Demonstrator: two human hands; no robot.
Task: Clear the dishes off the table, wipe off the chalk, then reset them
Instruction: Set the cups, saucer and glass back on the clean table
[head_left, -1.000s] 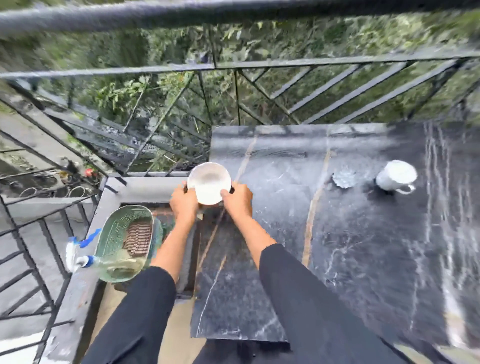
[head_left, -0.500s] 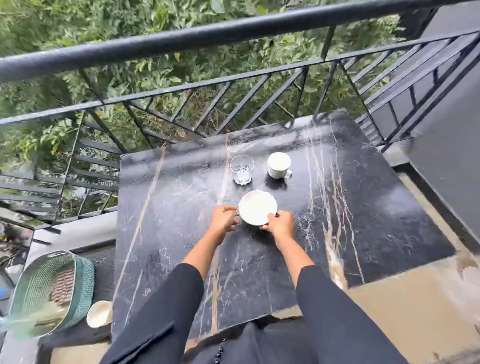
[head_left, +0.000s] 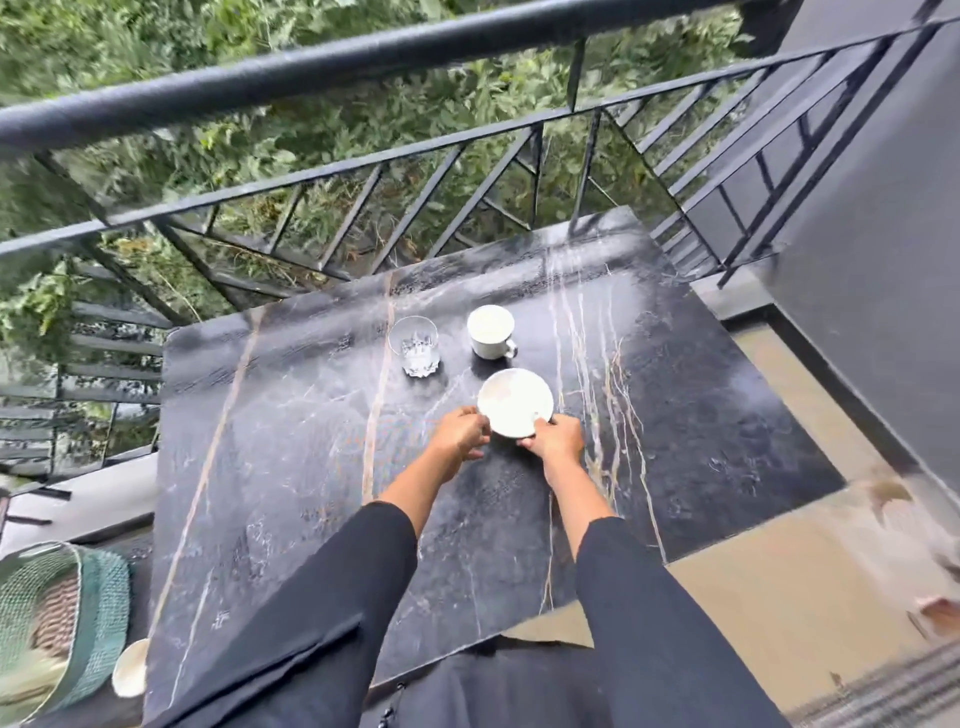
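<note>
Looking down from head height onto a balcony, with a black metal railing (head_left: 363, 57) and green foliage (head_left: 291, 130) running behind. Filling the middle, a black marble table (head_left: 291, 467), veined in pale gold and white, gleaming and appearing wiped — showing no chalk marks readable among the veins, though glare making that hard to swear to. Sitting off the table's near-left corner, a green mesh basket (head_left: 101, 613), partly cut off by the frame edge. Reaching forward in black sleeves, both hands meeting at a small white plate (head_left: 514, 400) near the table's middle: left hand (head_left: 460, 431) curling its fingers against the plate's left rim, right hand (head_left: 556, 441) pinching the near-right rim, thumb on top. Hovering just over the surface or resting on it, not telling which from this angle. Standing just beyond the plate, a white mug (head_left: 491, 325), handle pointing right, and to its left a clear cut glass (head_left: 414, 345), both upright and apart from each other. Judging from all this: clearing and wiping looking finished, resetting well under way, with mug and glass placed and the plate going down now. Waiting low beside the basket, off the table, one more small white dish (head_left: 130, 667) — likely remaining to set out.
</note>
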